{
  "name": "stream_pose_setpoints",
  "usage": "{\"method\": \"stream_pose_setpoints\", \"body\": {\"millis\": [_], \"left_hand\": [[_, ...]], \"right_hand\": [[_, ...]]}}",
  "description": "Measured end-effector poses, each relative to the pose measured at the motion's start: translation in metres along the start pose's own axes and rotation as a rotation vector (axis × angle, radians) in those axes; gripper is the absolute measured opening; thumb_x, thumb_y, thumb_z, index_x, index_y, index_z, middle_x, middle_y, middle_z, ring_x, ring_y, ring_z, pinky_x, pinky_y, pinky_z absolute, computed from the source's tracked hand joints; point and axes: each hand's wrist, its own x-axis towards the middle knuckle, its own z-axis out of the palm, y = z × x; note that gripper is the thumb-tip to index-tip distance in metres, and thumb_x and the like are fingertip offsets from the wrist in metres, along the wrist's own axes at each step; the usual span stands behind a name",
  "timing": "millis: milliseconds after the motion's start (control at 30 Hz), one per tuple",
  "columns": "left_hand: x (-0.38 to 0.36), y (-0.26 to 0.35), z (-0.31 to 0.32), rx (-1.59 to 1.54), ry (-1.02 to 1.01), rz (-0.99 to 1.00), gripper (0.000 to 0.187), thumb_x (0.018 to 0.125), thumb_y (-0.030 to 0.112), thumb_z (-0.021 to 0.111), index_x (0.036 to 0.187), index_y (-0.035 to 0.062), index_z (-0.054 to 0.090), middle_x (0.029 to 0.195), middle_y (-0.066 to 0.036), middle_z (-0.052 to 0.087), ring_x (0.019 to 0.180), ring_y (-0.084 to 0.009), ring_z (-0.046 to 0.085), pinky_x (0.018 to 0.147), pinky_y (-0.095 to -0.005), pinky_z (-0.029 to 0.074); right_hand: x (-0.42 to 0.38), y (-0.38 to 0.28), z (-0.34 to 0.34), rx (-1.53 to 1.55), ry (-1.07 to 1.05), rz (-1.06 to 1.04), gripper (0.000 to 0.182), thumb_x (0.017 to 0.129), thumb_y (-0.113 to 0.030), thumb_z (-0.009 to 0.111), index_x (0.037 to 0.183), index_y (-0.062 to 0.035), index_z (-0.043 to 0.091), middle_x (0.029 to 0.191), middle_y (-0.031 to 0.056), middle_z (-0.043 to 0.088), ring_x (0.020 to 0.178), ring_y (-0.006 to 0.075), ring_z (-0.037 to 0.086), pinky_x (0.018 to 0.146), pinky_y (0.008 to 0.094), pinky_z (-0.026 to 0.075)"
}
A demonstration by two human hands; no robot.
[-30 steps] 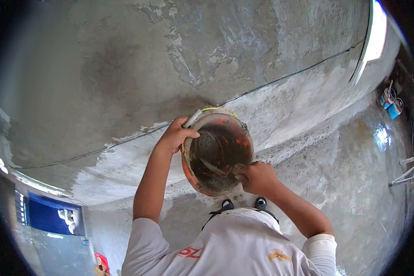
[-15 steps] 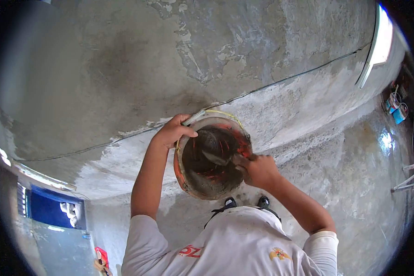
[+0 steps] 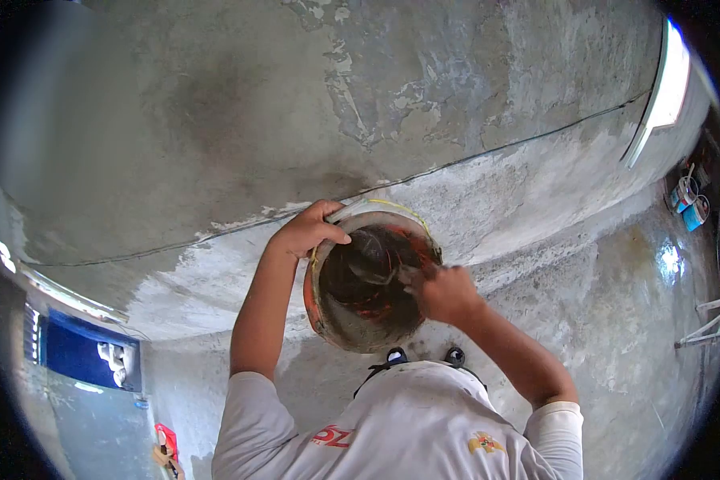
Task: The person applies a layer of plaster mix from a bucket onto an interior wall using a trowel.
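In the head view an orange-red bucket (image 3: 312,308) is held up in front of my body, its inside coated with wet grey-brown mortar (image 3: 356,268). My left hand (image 3: 312,229) is closed over its far left rim, thumb on the inside, beside the pale grip of a yellow wire handle (image 3: 400,206). My right hand (image 3: 448,294) is closed at the bucket's right side, gripping a mortar-covered trowel (image 3: 380,278) whose blade reaches inside. Its grip is hidden by my fingers, and this hand is slightly blurred.
A patchy cement wall (image 3: 264,104) rises ahead, crossed by a dark cable (image 3: 500,147). Two buckets (image 3: 694,213) stand far right, near a white metal frame (image 3: 704,324). A blue door or window panel (image 3: 80,348) lies left. Part of another person (image 3: 166,456) shows at lower left.
The right hand and trowel have shifted slightly inside the bucket. My left hand keeps its hold on the rim. The whole view has tilted a little.
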Motion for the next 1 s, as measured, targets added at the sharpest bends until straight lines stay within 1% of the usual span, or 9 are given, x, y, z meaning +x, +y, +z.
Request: {"method": "stream_pose_setpoints", "body": {"millis": [167,233,367,433,567,733,833,933,1000], "left_hand": [[-0.006,0.015,-0.002,-0.045,-0.011,-0.075,0.068,0.066,-0.003,0.076,0.13,-0.0063,0.052,0.113,-0.018,0.065,0.099,-0.0257,0.066,0.088,-0.0387,0.053],[-0.005,0.005,-0.008,-0.036,0.021,-0.08,0.068,0.066,-0.002,0.077,0.129,-0.0066,0.053,0.115,-0.017,0.065,0.103,-0.0263,0.064,0.091,-0.0392,0.05],[0.001,0.002,-0.011,-0.025,-0.08,-0.013,0.06,0.067,-0.001,0.076,0.123,-0.0072,0.057,0.108,-0.016,0.067,0.097,-0.024,0.066,0.087,-0.0366,0.052],[-0.002,0.008,-0.01,-0.017,-0.091,0.003,0.054,0.068,0.0,0.075,0.12,-0.0072,0.06,0.105,-0.015,0.067,0.094,-0.0222,0.067,0.083,-0.0346,0.054],[0.002,0.003,-0.018,-0.023,-0.054,-0.014,0.065,0.065,-0.003,0.077,0.126,-0.006,0.056,0.108,-0.015,0.067,0.096,-0.0257,0.066,0.088,-0.038,0.051],[-0.006,0.009,-0.014,-0.003,-0.012,-0.033,0.067,0.065,-0.003,0.078,0.128,-0.0054,0.054,0.111,-0.016,0.065,0.102,-0.0269,0.064,0.091,-0.0398,0.05],[-0.005,0.007,-0.019,-0.019,-0.036,-0.027,0.069,0.064,-0.002,0.078,0.128,-0.0049,0.053,0.112,-0.016,0.065,0.103,-0.0274,0.063,0.092,-0.0402,0.05],[-0.002,0.0,-0.026,-0.002,-0.021,-0.033,0.07,0.063,-0.001,0.078,0.129,-0.0039,0.054,0.112,-0.016,0.065,0.101,-0.0273,0.064,0.092,-0.0395,0.049],[-0.004,0.0,-0.026,-0.034,-0.033,-0.025,0.07,0.063,-0.001,0.078,0.129,-0.0034,0.054,0.111,-0.016,0.065,0.099,-0.0274,0.064,0.092,-0.0383,0.049]], "right_hand": [[-0.008,-0.002,-0.001,-0.009,-0.096,-0.148,0.045,0.082,-0.025,0.064,0.127,-0.0215,0.06,0.093,0.0148,0.069,0.077,0.0311,0.072,0.059,0.0482,0.057],[-0.007,0.0,0.002,0.082,-0.022,0.035,0.035,0.082,-0.029,0.068,0.117,-0.0287,0.066,0.088,0.0089,0.067,0.071,0.0311,0.07,0.06,0.0474,0.056],[0.006,-0.006,-0.001,0.012,0.13,0.071,0.034,0.083,-0.03,0.069,0.117,-0.0299,0.067,0.088,0.0073,0.067,0.071,0.0311,0.07,0.06,0.0474,0.057],[0.0,-0.004,0.021,0.027,0.086,-0.114,0.034,0.085,-0.031,0.069,0.118,-0.0306,0.067,0.087,0.0064,0.067,0.067,0.0311,0.069,0.057,0.0465,0.056],[-0.007,-0.012,0.003,0.014,0.041,-0.113,0.032,0.086,-0.031,0.068,0.118,-0.03,0.067,0.087,0.0074,0.067,0.066,0.0312,0.069,0.058,0.0464,0.056],[0.01,-0.006,-0.01,0.003,-0.038,0.065,0.038,0.087,-0.028,0.061,0.126,-0.0289,0.061,0.095,0.0123,0.068,0.076,0.0332,0.071,0.064,0.0493,0.056],[-0.004,-0.007,0.0,-0.023,-0.077,-0.117,0.038,0.088,-0.028,0.061,0.126,-0.0262,0.061,0.092,0.0128,0.068,0.077,0.033,0.071,0.064,0.0482,0.057],[-0.008,-0.005,-0.006,-0.086,-0.2,-0.098,0.036,0.088,-0.03,0.062,0.123,-0.0233,0.062,0.089,0.0134,0.068,0.076,0.0335,0.071,0.062,0.0469,0.057],[-0.002,-0.005,-0.013,-0.04,-0.113,0.007,0.036,0.088,-0.031,0.062,0.123,-0.0234,0.062,0.089,0.0136,0.069,0.076,0.0338,0.071,0.062,0.0475,0.057]]}}
